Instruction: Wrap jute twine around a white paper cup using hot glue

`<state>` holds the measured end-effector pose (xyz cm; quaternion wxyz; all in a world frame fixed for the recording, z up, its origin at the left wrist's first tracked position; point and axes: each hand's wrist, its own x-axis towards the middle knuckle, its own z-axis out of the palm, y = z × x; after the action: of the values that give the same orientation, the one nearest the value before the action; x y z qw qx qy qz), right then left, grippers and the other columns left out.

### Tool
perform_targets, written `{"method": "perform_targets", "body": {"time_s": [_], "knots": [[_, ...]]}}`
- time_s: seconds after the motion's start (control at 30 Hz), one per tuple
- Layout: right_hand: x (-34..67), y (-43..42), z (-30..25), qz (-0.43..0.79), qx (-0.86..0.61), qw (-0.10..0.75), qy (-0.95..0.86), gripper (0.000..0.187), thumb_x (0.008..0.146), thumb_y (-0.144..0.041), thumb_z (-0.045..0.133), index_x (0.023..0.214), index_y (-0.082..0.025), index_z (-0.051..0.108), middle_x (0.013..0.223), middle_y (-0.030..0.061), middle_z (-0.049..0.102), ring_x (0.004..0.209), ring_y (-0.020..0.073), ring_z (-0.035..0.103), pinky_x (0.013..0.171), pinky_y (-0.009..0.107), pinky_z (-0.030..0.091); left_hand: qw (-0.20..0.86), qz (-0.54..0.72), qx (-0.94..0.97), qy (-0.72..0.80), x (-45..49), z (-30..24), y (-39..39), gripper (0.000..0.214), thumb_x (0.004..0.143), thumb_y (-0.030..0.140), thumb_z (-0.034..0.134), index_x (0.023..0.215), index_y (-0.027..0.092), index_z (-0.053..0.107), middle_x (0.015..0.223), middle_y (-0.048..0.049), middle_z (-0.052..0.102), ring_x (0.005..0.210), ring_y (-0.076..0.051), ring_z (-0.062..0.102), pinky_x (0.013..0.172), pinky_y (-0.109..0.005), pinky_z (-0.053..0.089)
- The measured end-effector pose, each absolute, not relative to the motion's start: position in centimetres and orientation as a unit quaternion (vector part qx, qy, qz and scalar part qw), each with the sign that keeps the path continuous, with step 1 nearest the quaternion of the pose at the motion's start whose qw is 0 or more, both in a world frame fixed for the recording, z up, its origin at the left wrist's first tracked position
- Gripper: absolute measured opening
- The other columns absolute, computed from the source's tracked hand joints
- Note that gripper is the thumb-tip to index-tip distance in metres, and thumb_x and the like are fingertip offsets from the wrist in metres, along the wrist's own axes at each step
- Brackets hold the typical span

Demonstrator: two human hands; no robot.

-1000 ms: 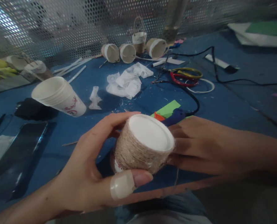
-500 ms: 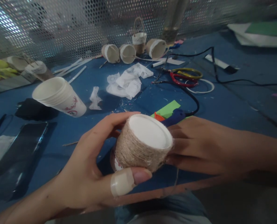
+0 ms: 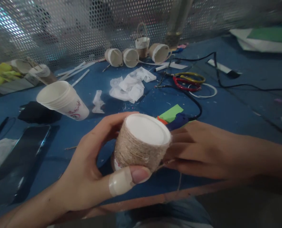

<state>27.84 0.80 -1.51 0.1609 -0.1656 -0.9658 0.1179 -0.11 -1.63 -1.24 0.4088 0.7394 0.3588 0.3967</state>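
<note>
My left hand (image 3: 93, 177) grips a paper cup wrapped in brown twine (image 3: 141, 144), held bottom-up above the blue table; the thumb, with a plaster on it, presses the near side. My right hand (image 3: 198, 148) lies against the cup's right side with its fingers extended and pressed on the twine; a loose twine end (image 3: 179, 177) hangs below it. The fingertips are hidden behind the cup.
A stack of white paper cups (image 3: 62, 101) lies on its side at the left. A dark phone (image 3: 19, 161), crumpled white paper (image 3: 128, 85), a blue glue gun (image 3: 179, 119) with black cord, red and yellow scissors (image 3: 188, 80) and several twine-wrapped cups (image 3: 131, 57) lie around.
The cup and both hands have shifted slightly left and up in view; the grip is the same.
</note>
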Motion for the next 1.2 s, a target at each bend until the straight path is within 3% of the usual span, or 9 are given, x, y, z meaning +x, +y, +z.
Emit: {"method": "perform_targets", "body": {"time_s": [0.3,0.47,0.63,0.83,1.2], "knots": [[27.94,0.86,-1.70,0.148,-0.162,0.167,-0.961,0.036,0.119,-0.031,0.037,0.104,-0.024,0.070,0.100,-0.0007,0.080,0.084,0.0141,0.073,0.068,0.035,0.048,0.403,0.406,0.738,0.358,-0.02,-1.12,-1.55,0.058,0.087,0.046,0.089,0.140,0.039,0.068,0.133,0.0093,0.080,0.118,-0.019,0.078,0.102,-0.026,0.064],[27.95,0.83,-1.63,0.147,-0.166,0.167,-0.961,0.036,0.119,-0.031,0.038,0.102,-0.022,0.069,0.097,0.0008,0.079,0.083,0.0147,0.073,0.068,0.035,0.047,0.445,0.416,0.716,0.341,-0.11,-1.17,-1.57,0.064,0.080,0.031,0.094,0.139,0.040,0.070,0.135,0.0112,0.079,0.121,-0.018,0.076,0.105,-0.021,0.060],[27.97,0.88,-1.72,0.152,-0.153,0.174,-0.961,0.033,0.118,-0.030,0.040,0.104,-0.022,0.069,0.098,0.0009,0.079,0.082,0.0142,0.072,0.067,0.035,0.046,0.450,0.417,0.714,0.338,-0.14,-1.19,-1.46,0.066,0.079,0.027,0.094,0.138,0.042,0.070,0.134,0.0119,0.079,0.121,-0.018,0.076,0.105,-0.022,0.060],[27.99,0.79,-1.60,0.154,-0.156,0.168,-0.961,0.035,0.119,-0.029,0.038,0.103,-0.021,0.068,0.099,0.0016,0.079,0.083,0.0137,0.072,0.068,0.034,0.046,0.462,0.418,0.709,0.332,-0.20,-1.20,-1.60,0.068,0.079,0.027,0.094,0.140,0.042,0.069,0.135,0.0144,0.078,0.122,-0.014,0.075,0.104,-0.014,0.056],[28.06,0.92,-1.81,0.157,-0.156,0.165,-0.961,0.031,0.117,-0.029,0.042,0.104,-0.021,0.069,0.098,0.0025,0.078,0.083,0.0153,0.072,0.068,0.034,0.048,0.458,0.421,0.707,0.337,-0.18,-1.18,-1.46,0.067,0.077,0.026,0.094,0.138,0.042,0.071,0.133,0.0124,0.079,0.121,-0.018,0.076,0.105,-0.022,0.060]]}}
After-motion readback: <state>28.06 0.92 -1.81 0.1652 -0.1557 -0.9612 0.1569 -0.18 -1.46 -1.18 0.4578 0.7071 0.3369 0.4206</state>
